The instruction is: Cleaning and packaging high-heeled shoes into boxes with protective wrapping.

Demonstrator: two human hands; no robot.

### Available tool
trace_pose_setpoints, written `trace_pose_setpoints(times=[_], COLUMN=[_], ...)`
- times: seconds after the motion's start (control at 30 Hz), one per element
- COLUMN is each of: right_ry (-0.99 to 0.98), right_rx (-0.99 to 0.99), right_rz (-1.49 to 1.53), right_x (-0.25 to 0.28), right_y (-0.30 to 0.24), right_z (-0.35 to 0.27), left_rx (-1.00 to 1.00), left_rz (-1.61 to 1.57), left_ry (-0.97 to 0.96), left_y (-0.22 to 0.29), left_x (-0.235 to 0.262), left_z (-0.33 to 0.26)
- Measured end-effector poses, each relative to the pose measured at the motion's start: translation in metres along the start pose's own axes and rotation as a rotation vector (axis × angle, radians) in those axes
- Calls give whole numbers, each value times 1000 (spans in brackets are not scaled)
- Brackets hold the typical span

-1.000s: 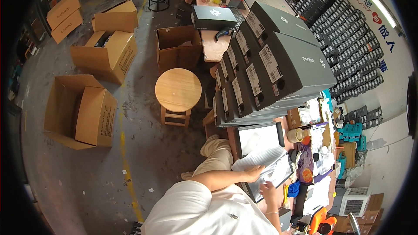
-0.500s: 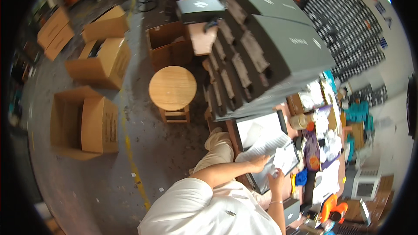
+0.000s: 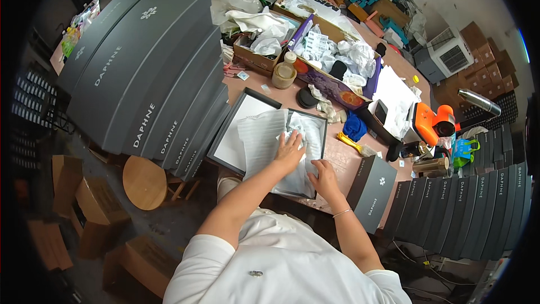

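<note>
An open dark grey box (image 3: pixel 324 135) lies on the pink table in front of me, lined with thin white wrapping paper (image 3: pixel 261 133). My left hand (image 3: pixel 289 151) rests on crumpled white paper inside it, fingers spread. At the box's right edge is my right hand (image 3: pixel 324 179), its fingers apart and nothing visible in them. The dark-rimmed lid (image 3: pixel 233 130) with a white inside sits at the left, partly under the paper. Whatever lies beneath the paper is hidden.
Tall stacks of dark grey boxes stand at the left (image 3: pixel 169 73) and right (image 3: pixel 458 214). A single closed grey box (image 3: pixel 373 191) sits by my right forearm. Behind are a beige jar (image 3: pixel 284 73), a purple carton (image 3: pixel 368 87) of crumpled paper, a yellow-handled brush (image 3: pixel 350 142) and a blue cloth (image 3: pixel 354 126).
My view has swung to the right. The white slip that was at my right hand is out of its fingers. My left hand now lies flat on the paper in the box.
</note>
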State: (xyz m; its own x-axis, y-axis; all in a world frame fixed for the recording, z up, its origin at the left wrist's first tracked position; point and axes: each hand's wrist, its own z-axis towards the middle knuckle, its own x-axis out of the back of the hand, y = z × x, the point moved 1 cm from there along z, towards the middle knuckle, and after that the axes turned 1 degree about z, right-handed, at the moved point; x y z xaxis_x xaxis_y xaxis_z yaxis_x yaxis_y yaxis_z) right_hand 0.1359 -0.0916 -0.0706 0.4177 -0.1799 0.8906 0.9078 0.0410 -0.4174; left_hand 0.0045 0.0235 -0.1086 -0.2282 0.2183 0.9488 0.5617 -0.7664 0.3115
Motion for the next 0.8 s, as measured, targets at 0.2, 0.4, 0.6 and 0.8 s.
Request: trace_pose_setpoints(times=[0.2, 0.4, 0.6, 0.8], right_ry=[-204, -371, -488, -340], right_rx=[-383, -217, -429, -856], right_rz=[461, -42, 301, 1535], right_x=[0, -88, -55, 1], right_y=[-3, -17, -12, 42], right_z=[11, 12, 28, -2], left_rx=[-73, 183, 401, 651], left_rz=[-466, -721, -1299, -1922], left_ry=[202, 524, 726, 736], left_y=[2, 11, -2, 8], left_x=[41, 32, 80, 35], left_z=[-34, -59, -64, -50])
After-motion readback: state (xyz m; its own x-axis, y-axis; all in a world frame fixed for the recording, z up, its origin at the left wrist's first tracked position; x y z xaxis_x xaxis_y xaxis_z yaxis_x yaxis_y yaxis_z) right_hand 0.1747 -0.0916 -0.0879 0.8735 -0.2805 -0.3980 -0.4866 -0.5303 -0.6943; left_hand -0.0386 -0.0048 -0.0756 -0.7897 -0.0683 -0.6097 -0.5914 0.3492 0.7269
